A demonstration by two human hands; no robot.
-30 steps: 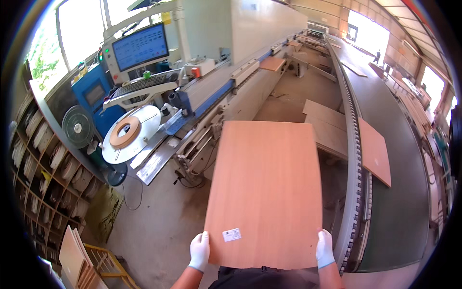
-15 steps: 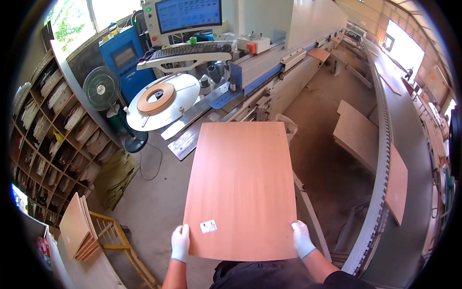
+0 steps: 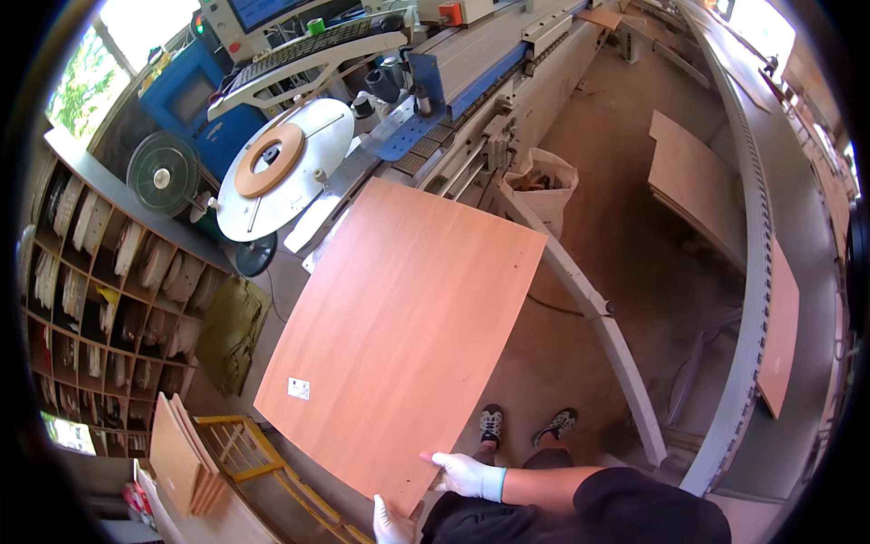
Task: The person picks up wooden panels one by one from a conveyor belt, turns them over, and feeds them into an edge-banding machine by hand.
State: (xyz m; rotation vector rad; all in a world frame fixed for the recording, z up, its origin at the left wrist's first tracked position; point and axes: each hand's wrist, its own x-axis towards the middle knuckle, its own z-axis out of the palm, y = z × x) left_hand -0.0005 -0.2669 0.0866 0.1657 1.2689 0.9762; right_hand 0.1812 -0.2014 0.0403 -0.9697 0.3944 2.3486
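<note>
A large reddish-brown wood-grain panel (image 3: 399, 299) slants in front of me, its far end beside the edge of the machine bed. A small white label (image 3: 299, 388) is stuck near its left corner, and a few small dark holes show along its right side. My right hand (image 3: 467, 476), in a white glove, is closed on the panel's right edge by the near corner. Gloved too, my left hand (image 3: 396, 521) pinches the near edge close by; its fingers are partly hidden under the board.
Ahead stands a machine with a blue-edged bed (image 3: 489, 82) and a round disc table (image 3: 313, 136) carrying a brown coil. A white sack (image 3: 544, 190), a grey slanting leg (image 3: 607, 335) and a long conveyor (image 3: 757, 317) lie rightward. Stacked boards (image 3: 181, 453), a yellow frame (image 3: 263, 467) and shelving (image 3: 100, 299) stand left.
The panel has turned clockwise, its far end swinging right and its labelled corner moving left. My hands have come closer together at the near corner. The view has tilted down, showing my shoes.
</note>
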